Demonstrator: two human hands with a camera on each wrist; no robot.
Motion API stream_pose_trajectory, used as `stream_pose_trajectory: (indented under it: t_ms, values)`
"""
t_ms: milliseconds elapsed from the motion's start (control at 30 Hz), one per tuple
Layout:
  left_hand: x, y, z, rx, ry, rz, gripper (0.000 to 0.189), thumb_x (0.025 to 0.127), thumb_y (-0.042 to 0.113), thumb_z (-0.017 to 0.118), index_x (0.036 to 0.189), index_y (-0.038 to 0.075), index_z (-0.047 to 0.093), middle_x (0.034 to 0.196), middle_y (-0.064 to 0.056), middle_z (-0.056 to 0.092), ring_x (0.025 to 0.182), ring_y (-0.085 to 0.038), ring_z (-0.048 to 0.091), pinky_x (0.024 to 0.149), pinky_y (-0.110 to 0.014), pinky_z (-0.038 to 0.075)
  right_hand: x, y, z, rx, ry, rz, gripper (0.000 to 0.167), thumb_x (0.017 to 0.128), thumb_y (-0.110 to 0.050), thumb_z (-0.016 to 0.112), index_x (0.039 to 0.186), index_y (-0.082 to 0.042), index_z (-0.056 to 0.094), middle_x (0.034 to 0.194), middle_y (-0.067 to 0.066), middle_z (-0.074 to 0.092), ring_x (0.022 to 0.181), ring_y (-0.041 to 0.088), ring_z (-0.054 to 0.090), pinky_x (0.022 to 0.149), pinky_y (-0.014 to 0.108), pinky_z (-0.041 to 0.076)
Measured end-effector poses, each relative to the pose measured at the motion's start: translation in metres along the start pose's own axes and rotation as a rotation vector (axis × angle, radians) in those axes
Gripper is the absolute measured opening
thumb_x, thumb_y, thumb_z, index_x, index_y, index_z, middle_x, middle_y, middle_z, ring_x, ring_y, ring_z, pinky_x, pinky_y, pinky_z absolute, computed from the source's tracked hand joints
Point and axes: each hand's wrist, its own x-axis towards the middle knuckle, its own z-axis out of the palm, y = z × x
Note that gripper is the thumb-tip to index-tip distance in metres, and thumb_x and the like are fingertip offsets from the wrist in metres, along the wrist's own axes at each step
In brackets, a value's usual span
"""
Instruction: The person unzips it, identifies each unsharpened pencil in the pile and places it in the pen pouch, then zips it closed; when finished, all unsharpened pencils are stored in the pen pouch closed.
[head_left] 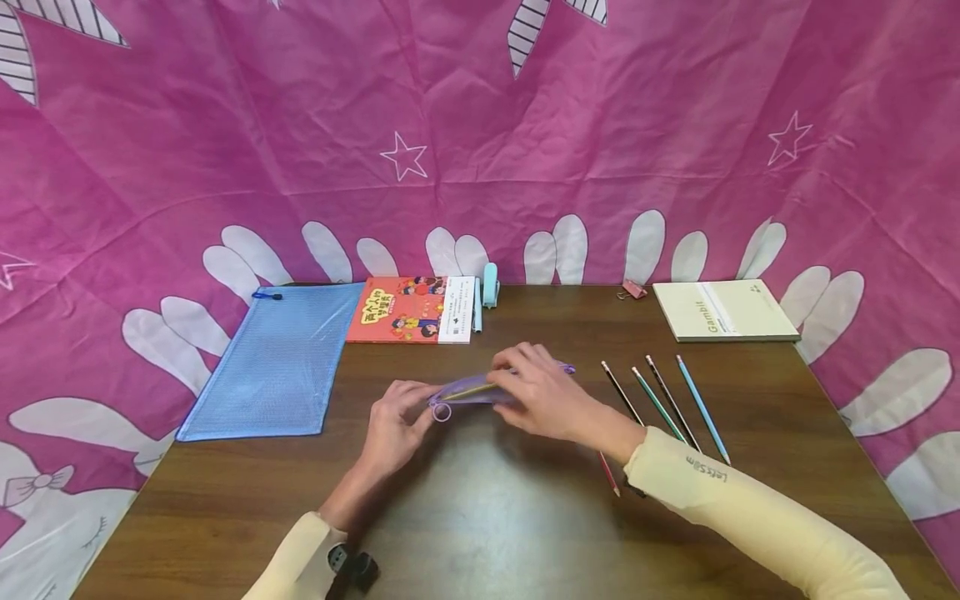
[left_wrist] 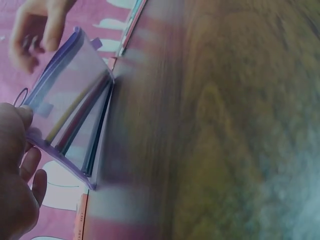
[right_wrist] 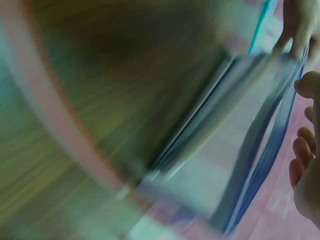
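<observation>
A clear pencil pouch with purple edging (head_left: 465, 388) is held up above the table, with several pencils (left_wrist: 80, 115) lying inside it, among them a yellow one and a dark red one. My left hand (head_left: 397, 421) pinches one end of the pouch, beside the zipper's ring (head_left: 442, 412). At the zipper side, my right hand (head_left: 536, 392) hovers over the pouch with its thumb close to the edge. In the right wrist view, the right hand's fingers (right_wrist: 301, 150) are loosely bent and apart from the thumb, with nothing between them.
Several loose pencils (head_left: 702, 408) lie to the right, and a red pencil (head_left: 609, 475) is partly under the right forearm. Behind are a blue mesh bag (head_left: 270, 367), a red book (head_left: 397, 310), a light blue stapler (head_left: 491, 286), a binder clip (head_left: 634, 289) and a pale notebook (head_left: 723, 308).
</observation>
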Motion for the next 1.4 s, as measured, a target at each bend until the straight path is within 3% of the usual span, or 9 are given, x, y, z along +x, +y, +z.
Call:
stream_pose_trajectory:
  t_ms: [167,433,633,867,1067,1233,1333,1400]
  values:
    - [-0.002,0.000,0.001,-0.019,0.006,-0.003,0.032,0.072,-0.004,0.085,0.102,0.004,0.077,0.097,-0.005,0.072,0.093,-0.023,0.062,0.077,-0.037,0.052,0.029,-0.019,0.018,-0.017,-0.089,-0.105,0.045,0.077,-0.020,0.087,0.117,-0.009,0.069,0.114,0.007,0.060,0.103,0.023,0.054,0.088,0.037,0.046]
    - [-0.001,0.000,0.000,-0.030,0.014,0.007,0.029,0.069,-0.006,0.085,0.096,0.002,0.079,0.093,-0.004,0.072,0.091,-0.023,0.063,0.075,-0.038,0.053,0.050,-0.027,0.024,-0.028,-0.140,-0.190,0.037,0.086,-0.021,0.080,0.120,-0.011,0.070,0.108,0.003,0.063,0.098,0.019,0.057,0.087,0.030,0.048]
    - [-0.002,-0.001,0.000,-0.013,0.029,0.024,0.030,0.065,-0.005,0.089,0.093,0.002,0.080,0.087,-0.003,0.073,0.086,-0.021,0.063,0.072,-0.034,0.054,0.059,-0.034,0.022,0.113,-0.159,-0.135,0.047,0.080,-0.024,0.086,0.122,-0.011,0.069,0.108,0.002,0.063,0.097,0.017,0.057,0.089,0.025,0.048]
    - [-0.002,-0.002,0.002,-0.027,0.039,0.040,0.033,0.064,0.000,0.091,0.094,0.002,0.080,0.085,-0.001,0.073,0.082,-0.018,0.063,0.072,-0.021,0.050,0.058,-0.033,0.023,0.231,-0.119,-0.057,0.030,0.081,-0.020,0.085,0.109,-0.012,0.075,0.097,0.000,0.064,0.088,0.011,0.055,0.081,0.017,0.047]
    - [-0.001,-0.001,0.004,-0.020,0.044,0.053,0.031,0.064,0.000,0.091,0.093,0.005,0.081,0.083,0.001,0.074,0.080,-0.017,0.062,0.069,-0.020,0.049,0.054,-0.031,0.021,0.212,-0.134,-0.056,0.033,0.082,-0.016,0.083,0.114,-0.011,0.074,0.091,-0.001,0.064,0.079,0.010,0.056,0.076,0.016,0.047]
    - [0.000,0.002,0.004,-0.027,0.025,0.042,0.028,0.066,-0.002,0.089,0.092,0.005,0.081,0.085,0.002,0.073,0.082,-0.017,0.062,0.071,-0.019,0.048,0.050,-0.030,0.018,0.125,-0.168,-0.077,0.034,0.082,-0.017,0.083,0.115,-0.010,0.076,0.082,-0.001,0.058,0.071,0.010,0.050,0.065,0.015,0.044]
    - [0.000,0.003,0.004,-0.032,0.022,0.033,0.027,0.066,-0.004,0.088,0.091,0.004,0.081,0.086,0.002,0.074,0.082,-0.017,0.062,0.072,-0.017,0.047,0.048,-0.030,0.018,0.087,-0.178,-0.084,0.035,0.081,-0.017,0.084,0.114,-0.009,0.076,0.082,-0.001,0.057,0.071,0.011,0.049,0.064,0.016,0.044]
    - [0.000,0.004,0.005,-0.026,0.022,0.030,0.026,0.066,-0.004,0.088,0.090,0.005,0.081,0.086,0.002,0.074,0.083,-0.017,0.062,0.073,-0.018,0.047,0.047,-0.030,0.018,0.098,-0.190,-0.047,0.034,0.082,-0.020,0.084,0.113,-0.009,0.077,0.085,-0.001,0.058,0.075,0.011,0.050,0.067,0.016,0.046]
